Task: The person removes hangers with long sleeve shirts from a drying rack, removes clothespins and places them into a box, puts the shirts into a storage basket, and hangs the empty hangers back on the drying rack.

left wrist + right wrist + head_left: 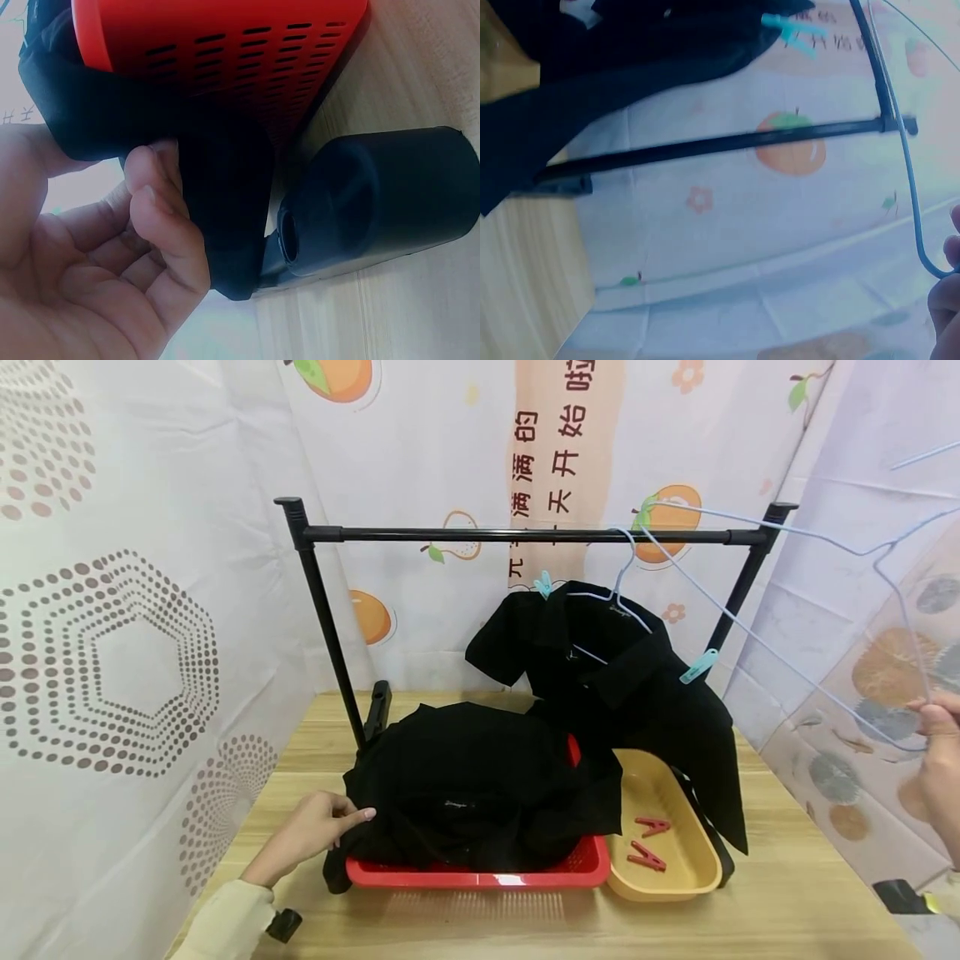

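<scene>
In the head view, the left hand (318, 827) is pinching the left edge of the black shirt (472, 760) heaped in the red basket (480, 880); the right hand (943, 756), well apart, is gripping one end of the blue hanger (750, 632). The shirt is lying left of and below that hanger, whose long bar is slanting up leftward, overlapping the rack (480, 535). The left hand is sitting nearer the shirt.

The left wrist view is showing what the head view isn't: cloth drooping outside the basket's slotted wall (247, 45).

The right wrist view is catching only some fingers beside a hanger bend.
</scene>
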A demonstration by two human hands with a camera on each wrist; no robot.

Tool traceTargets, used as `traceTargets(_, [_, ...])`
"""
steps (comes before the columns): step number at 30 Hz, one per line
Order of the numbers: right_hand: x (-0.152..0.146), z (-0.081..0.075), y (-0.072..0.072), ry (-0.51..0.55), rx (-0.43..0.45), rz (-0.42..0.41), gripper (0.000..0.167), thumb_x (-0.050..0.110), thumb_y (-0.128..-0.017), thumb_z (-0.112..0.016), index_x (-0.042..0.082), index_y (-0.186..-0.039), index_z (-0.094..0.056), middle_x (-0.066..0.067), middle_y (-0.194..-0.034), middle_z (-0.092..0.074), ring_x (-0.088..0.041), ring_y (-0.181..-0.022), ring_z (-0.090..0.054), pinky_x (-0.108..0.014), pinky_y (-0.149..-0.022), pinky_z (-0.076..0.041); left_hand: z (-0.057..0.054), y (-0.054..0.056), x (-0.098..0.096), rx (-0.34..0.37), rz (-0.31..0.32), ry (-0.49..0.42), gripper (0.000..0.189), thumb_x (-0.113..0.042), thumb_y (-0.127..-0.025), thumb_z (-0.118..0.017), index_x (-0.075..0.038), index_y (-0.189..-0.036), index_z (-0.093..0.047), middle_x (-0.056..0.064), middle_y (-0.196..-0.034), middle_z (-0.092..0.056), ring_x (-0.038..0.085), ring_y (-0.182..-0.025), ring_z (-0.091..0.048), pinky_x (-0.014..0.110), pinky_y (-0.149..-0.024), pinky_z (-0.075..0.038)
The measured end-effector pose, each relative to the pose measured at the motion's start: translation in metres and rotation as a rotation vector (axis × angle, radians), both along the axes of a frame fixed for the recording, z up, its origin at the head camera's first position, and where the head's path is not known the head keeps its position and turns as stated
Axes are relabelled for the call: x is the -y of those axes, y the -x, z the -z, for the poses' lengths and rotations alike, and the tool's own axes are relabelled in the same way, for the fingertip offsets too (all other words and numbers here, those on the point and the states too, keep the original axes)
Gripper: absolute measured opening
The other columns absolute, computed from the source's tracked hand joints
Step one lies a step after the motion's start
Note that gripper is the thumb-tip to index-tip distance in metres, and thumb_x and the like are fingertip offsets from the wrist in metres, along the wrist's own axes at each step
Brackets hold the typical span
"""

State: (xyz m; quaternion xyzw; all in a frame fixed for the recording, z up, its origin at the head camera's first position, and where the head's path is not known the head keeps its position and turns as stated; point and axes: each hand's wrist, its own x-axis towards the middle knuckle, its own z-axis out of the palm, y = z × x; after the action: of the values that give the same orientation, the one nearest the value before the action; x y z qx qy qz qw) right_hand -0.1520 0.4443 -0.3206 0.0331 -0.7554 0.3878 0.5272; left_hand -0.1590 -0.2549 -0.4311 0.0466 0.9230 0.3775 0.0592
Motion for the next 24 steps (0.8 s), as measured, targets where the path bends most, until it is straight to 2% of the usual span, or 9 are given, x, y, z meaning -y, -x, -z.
traceTargets(3, [-0.009,0.006,0.001,0.021,0.007,0.005,0.029,0.008,-0.108,-0.047,0.011,-0.089,-0.068,0.027,-0.085,-0.048,0.006,-0.083,-0.043,-0.016,-0.082,-0.027,0.002,0.001,-0.001,0.008,-0.001,-0.010,0.034,-0.038,-0.097,-0.073,-0.010,-0.078,-0.070,0.000,-0.062,-0.052,0.017,-0.054,-0.054,0.029,-0.051,-0.045])
traceTargets(6, [-0.017,0.013,0.000,0.029,0.065,0.065,0.035,0.013,-0.110,-0.046,0.042,-0.094,-0.058,0.029,-0.085,-0.044,0.008,-0.083,-0.041,-0.015,-0.080,-0.027,0.002,0.001,-0.001,0.007,-0.009,-0.009,0.033,-0.037,-0.097,-0.073,-0.010,-0.077,-0.070,0.000,-0.062,-0.052,0.017,-0.053,-0.054,0.030,-0.051,-0.045])
traceTargets(7, [-0.019,0.016,0.000,0.032,0.069,0.066,0.035,0.014,-0.110,-0.046,0.044,-0.096,-0.056,0.029,-0.086,-0.044,0.009,-0.084,-0.042,-0.015,-0.080,-0.027,0.002,0.001,-0.001,0.004,-0.007,-0.006,0.033,-0.037,-0.097,-0.073,-0.010,-0.077,-0.070,0.000,-0.062,-0.052,0.017,-0.053,-0.054,0.029,-0.051,-0.045])
traceTargets(11, [-0.029,0.026,0.000,0.028,0.063,0.042,0.034,0.016,-0.110,-0.044,0.047,-0.098,-0.052,0.030,-0.093,-0.044,0.011,-0.087,-0.042,-0.016,-0.084,-0.027,0.002,0.002,-0.002,-0.006,-0.003,0.000,0.033,-0.037,-0.096,-0.073,-0.011,-0.076,-0.070,0.000,-0.061,-0.052,0.017,-0.052,-0.054,0.029,-0.050,-0.045])
traceTargets(14, [-0.034,0.032,0.001,0.020,0.044,0.007,0.037,0.011,-0.110,-0.045,0.044,-0.097,-0.055,0.030,-0.094,-0.047,0.009,-0.086,-0.042,-0.016,-0.085,-0.027,0.001,0.002,-0.002,-0.006,-0.005,0.001,0.033,-0.038,-0.096,-0.073,-0.011,-0.076,-0.070,-0.001,-0.061,-0.052,0.016,-0.052,-0.054,0.029,-0.050,-0.045])
traceTargets(17, [-0.038,0.036,0.001,0.021,0.033,-0.012,0.038,0.005,-0.108,-0.048,0.038,-0.095,-0.062,0.030,-0.094,-0.052,0.007,-0.085,-0.044,-0.013,-0.085,-0.030,0.001,0.002,-0.002,-0.003,-0.006,0.002,0.033,-0.037,-0.096,-0.073,-0.011,-0.077,-0.070,-0.001,-0.060,-0.052,0.016,-0.052,-0.054,0.029,-0.051,-0.045])
traceTargets(19, [-0.038,0.037,0.002,0.028,0.027,-0.028,0.034,0.002,-0.107,-0.049,0.026,-0.094,-0.069,0.028,-0.093,-0.054,0.006,-0.085,-0.045,-0.012,-0.085,-0.032,0.000,0.001,-0.002,-0.002,-0.006,0.003,0.033,-0.037,-0.096,-0.073,-0.011,-0.077,-0.070,0.000,-0.060,-0.052,0.017,-0.052,-0.054,0.029,-0.051,-0.045])
traceTargets(22, [-0.035,0.035,0.002,0.041,0.050,-0.008,0.034,0.003,-0.106,-0.051,0.027,-0.097,-0.072,0.028,-0.088,-0.052,0.006,-0.082,-0.045,-0.009,-0.081,-0.033,0.000,0.001,-0.002,0.000,-0.004,0.001,0.033,-0.037,-0.096,-0.073,-0.011,-0.077,-0.070,0.000,-0.061,-0.053,0.017,-0.053,-0.054,0.029,-0.051,-0.044])
traceTargets(24, [-0.031,0.032,0.001,0.049,0.074,0.008,0.036,0.004,-0.106,-0.052,0.033,-0.096,-0.071,0.026,-0.084,-0.050,0.006,-0.078,-0.043,-0.008,-0.074,-0.032,0.000,0.001,-0.002,0.001,-0.003,0.002,0.034,-0.038,-0.096,-0.073,-0.011,-0.076,-0.070,0.000,-0.061,-0.053,0.016,-0.053,-0.054,0.029,-0.051,-0.044])
